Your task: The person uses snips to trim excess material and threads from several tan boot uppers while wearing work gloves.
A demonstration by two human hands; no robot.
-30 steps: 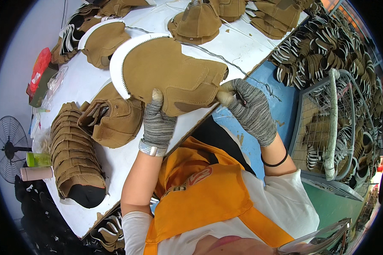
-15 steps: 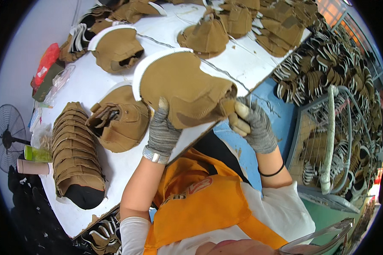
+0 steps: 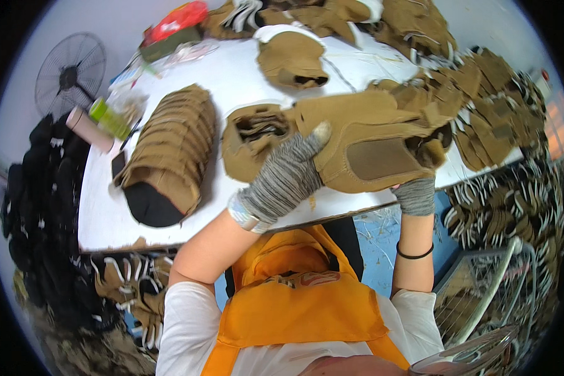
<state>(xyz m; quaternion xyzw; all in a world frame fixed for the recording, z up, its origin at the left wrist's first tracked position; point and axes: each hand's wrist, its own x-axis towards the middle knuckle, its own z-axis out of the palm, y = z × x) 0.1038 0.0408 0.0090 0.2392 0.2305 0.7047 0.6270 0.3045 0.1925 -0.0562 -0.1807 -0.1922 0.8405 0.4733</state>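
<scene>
**Tan piece turned over in both hands**

Flipped since the earlier frame, the tan shoe upper (image 3: 370, 153) now shows its underside above the white table (image 3: 106, 213) edge. Left hand (image 3: 285, 178) presses on top; right hand (image 3: 415, 195) grips beneath. Support both ends evenly, clear of the stacked uppers (image 3: 169, 147).

Bright, even light; soft shadows under the hands (image 3: 288, 178). Beyond them the table (image 3: 169, 219) glares white; fisheye rims bend and blur.

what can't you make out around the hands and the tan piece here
- Right hand, head view: its fingers lie under the tan piece, so its grip is hidden.
- Left hand: its palm is hidden, facing the piece.
- Wire basket: blurred and bent at the rim.
</scene>
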